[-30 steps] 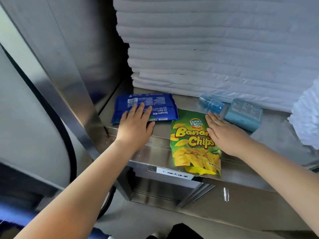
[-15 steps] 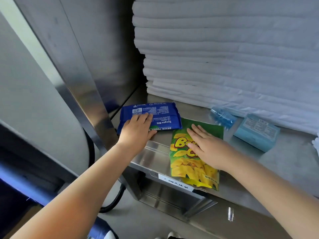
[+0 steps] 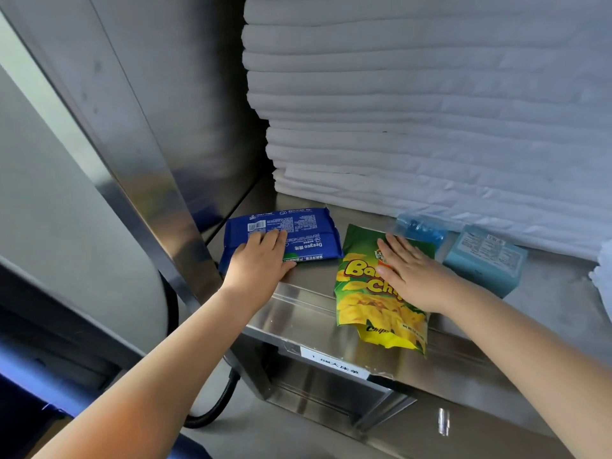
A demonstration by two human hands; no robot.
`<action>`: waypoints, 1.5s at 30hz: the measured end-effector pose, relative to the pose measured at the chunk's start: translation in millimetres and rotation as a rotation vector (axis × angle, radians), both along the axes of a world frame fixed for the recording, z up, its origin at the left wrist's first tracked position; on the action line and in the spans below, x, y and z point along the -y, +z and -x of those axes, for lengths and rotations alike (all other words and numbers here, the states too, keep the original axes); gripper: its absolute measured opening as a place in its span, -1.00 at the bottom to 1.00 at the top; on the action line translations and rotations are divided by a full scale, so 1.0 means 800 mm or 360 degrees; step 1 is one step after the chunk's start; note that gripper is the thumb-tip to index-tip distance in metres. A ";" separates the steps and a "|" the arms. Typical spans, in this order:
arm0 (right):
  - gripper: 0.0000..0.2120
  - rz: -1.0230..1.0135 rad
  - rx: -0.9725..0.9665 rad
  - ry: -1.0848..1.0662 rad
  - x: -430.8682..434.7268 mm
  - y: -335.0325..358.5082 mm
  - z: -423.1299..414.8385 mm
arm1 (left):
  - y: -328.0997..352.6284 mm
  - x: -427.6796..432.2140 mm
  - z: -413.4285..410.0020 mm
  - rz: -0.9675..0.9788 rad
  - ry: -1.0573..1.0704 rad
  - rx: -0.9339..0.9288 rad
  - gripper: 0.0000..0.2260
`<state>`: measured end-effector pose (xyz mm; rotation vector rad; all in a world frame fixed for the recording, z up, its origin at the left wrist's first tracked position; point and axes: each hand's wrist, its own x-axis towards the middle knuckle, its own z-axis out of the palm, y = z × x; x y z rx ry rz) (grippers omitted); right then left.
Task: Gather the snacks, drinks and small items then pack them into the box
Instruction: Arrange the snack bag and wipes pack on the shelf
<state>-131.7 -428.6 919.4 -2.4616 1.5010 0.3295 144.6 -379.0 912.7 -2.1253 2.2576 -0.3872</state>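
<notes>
A dark blue flat pack [image 3: 308, 233] lies on the steel shelf [image 3: 298, 313], and my left hand [image 3: 256, 266] rests flat on its near left part with fingers together. A green and yellow banana chips bag [image 3: 371, 313] lies to its right, its lower end hanging over the shelf's front edge. My right hand [image 3: 414, 273] lies palm down on the bag's upper right, fingers spread. Behind the bag sits a small clear blue bottle [image 3: 420, 228] in a wrapper. A light blue box [image 3: 485, 258] lies further right. No packing box is in view.
A tall stack of folded white linen [image 3: 430, 111] fills the back of the shelf. A steel upright [image 3: 159, 193] stands at the left. A black hose [image 3: 215, 409] curves below the shelf. More white fabric [image 3: 602, 276] is at the right edge.
My right hand slid from the bag's right side onto its face and now lies further up it. My left hand stays on the blue pack. The camera shifted.
</notes>
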 end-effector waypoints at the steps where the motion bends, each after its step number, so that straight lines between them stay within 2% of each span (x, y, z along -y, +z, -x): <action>1: -0.40 0.0006 0.0001 -0.0014 0.003 0.000 0.001 | 0.000 0.001 0.000 0.0004 -0.0001 0.0005 -0.45; 5: -0.39 0.0047 0.0018 -0.0015 0.004 -0.001 0.002 | -0.002 0.002 0.000 0.0036 0.0004 -0.0039 -0.46; 8: -0.36 0.0176 0.0191 -0.0013 0.000 0.004 -0.003 | -0.003 0.002 -0.003 0.0055 -0.0024 -0.0075 -0.48; 13: -0.35 0.0406 0.0579 0.0357 -0.005 0.023 -0.037 | -0.001 -0.002 -0.005 0.0056 -0.0026 -0.0108 -0.53; 16: -0.40 0.0488 0.0632 0.0468 0.004 0.027 -0.058 | 0.009 -0.005 -0.008 0.0198 -0.0118 -0.0267 -0.66; 18: -0.45 0.0609 0.0650 0.0527 0.010 0.030 -0.068 | 0.021 -0.007 -0.009 0.0285 -0.0159 -0.0261 -0.74; 22: -0.69 0.0877 0.0964 0.0566 0.017 0.039 -0.075 | 0.039 -0.012 -0.006 0.0534 -0.0334 -0.0283 -0.80; 24: -0.75 0.0905 0.1023 0.0532 0.019 0.043 -0.073 | 0.043 -0.010 -0.004 0.0675 -0.0464 -0.0345 -0.79; 27: -0.77 0.0927 0.1092 0.0494 0.021 0.043 -0.068 | 0.038 -0.006 -0.007 0.0815 -0.0622 -0.0277 -0.69; 32: -0.77 0.0938 0.1152 0.0468 0.023 0.044 -0.058 | 0.029 -0.006 -0.014 0.0837 -0.0776 -0.0173 -0.55; 36: -0.77 0.0952 0.1219 0.0436 0.023 0.047 -0.050 | 0.036 -0.002 -0.008 0.0855 -0.0918 -0.0172 -0.72; 41: -0.78 0.0967 0.1255 0.0372 0.026 0.045 -0.047 | 0.045 0.000 0.003 0.0869 -0.0799 -0.0098 -0.95; 45: -0.78 0.0936 0.1270 0.0318 0.028 0.045 -0.047 | 0.054 0.003 0.013 0.0993 -0.0670 -0.0057 -0.89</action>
